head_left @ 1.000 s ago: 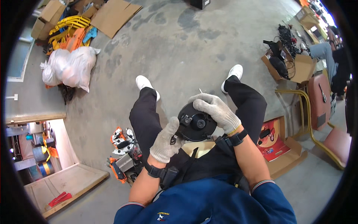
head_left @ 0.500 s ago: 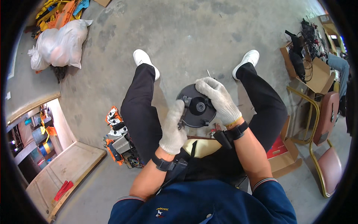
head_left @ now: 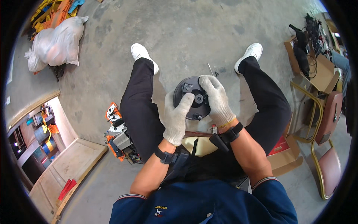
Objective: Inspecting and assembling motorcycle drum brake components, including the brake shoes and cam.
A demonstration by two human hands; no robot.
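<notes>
Between my knees I hold a round black plastic disc [head_left: 188, 109] with a raised hub and small black fittings on its face. My left hand [head_left: 178, 115], in a pale knitted glove, grips its left side, the thumb lying over the face near the hub. Gloved alike, my right hand [head_left: 217, 98] clasps the right edge with its fingers curled over the rim. The disc's underside and the fingers beneath it are hidden. Just beyond, on the floor, lies a thin rod-like tool [head_left: 211, 68] next to small dark pieces [head_left: 216, 74].
Orange, white and grey machine parts [head_left: 121, 136] lie beside my left leg. A stuffed white plastic bag [head_left: 57, 42] sits far left. At right stand cardboard boxes [head_left: 323, 72], one holding black cabled items, and gold-framed chairs [head_left: 315, 112]. Red-handled tools [head_left: 67, 189] rest on a wooden board [head_left: 61, 164].
Both hands have raised the disc slightly away from me and a little left, tilting it. My left thumb has moved inward across its face. More of the rod-like tool shows on the floor.
</notes>
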